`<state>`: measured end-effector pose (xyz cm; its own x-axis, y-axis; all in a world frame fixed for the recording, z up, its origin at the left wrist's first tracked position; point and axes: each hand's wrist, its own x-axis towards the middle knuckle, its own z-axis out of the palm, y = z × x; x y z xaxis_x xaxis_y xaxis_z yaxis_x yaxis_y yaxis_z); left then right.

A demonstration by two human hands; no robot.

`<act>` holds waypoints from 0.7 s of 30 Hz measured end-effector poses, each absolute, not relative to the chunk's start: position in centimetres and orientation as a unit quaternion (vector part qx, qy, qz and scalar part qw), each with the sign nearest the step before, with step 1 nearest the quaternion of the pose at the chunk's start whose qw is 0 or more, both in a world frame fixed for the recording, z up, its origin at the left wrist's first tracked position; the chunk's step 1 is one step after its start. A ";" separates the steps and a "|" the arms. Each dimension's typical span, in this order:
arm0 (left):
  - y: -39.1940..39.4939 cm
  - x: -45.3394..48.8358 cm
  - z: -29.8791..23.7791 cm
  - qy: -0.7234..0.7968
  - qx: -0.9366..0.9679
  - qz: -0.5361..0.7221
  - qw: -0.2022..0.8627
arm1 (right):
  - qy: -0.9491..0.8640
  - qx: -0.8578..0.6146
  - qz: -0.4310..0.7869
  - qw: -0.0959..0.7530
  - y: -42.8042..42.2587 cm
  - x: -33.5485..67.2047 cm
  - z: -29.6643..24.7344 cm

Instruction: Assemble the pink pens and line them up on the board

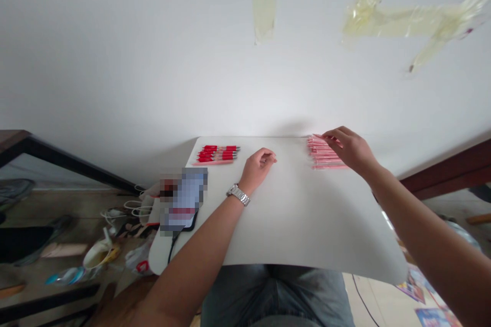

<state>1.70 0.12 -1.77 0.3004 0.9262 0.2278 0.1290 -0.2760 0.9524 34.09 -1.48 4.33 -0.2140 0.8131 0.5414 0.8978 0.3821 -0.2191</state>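
Observation:
My left hand [260, 167], with a silver watch on its wrist, rests over the middle of the white table [291, 225]. Its fingers are curled in, and nothing shows in them. At the right, my right hand [351, 148] reaches over a row of thin pink sticks [322, 153] that look like pen refills. Its thumb and fingertips pinch at the far end of the row, on one pink stick; the hand hides part of the pile. Several red pens [218, 153] lie side by side at the left, with one pink stick [213, 163] along their near side.
A phone [187, 199], blurred out, lies at the table's left edge with a black cable. White wall [153, 61] rises behind the table, with yellowed tape [264, 10] on it. On the floor to the left are a cup [95, 255], a bottle [69, 277] and cables.

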 end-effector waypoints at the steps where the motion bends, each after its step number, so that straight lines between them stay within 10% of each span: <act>1: 0.1 1.7 -1.7 0.395 0.667 0.440 0.454 | -0.781 -0.551 -0.082 0.283 -1.3 34.4 4.2; 21: 0.1 1.6 -1.5 0.400 0.662 0.435 0.461 | -0.817 -0.531 -0.150 0.170 0.4 36.7 1.1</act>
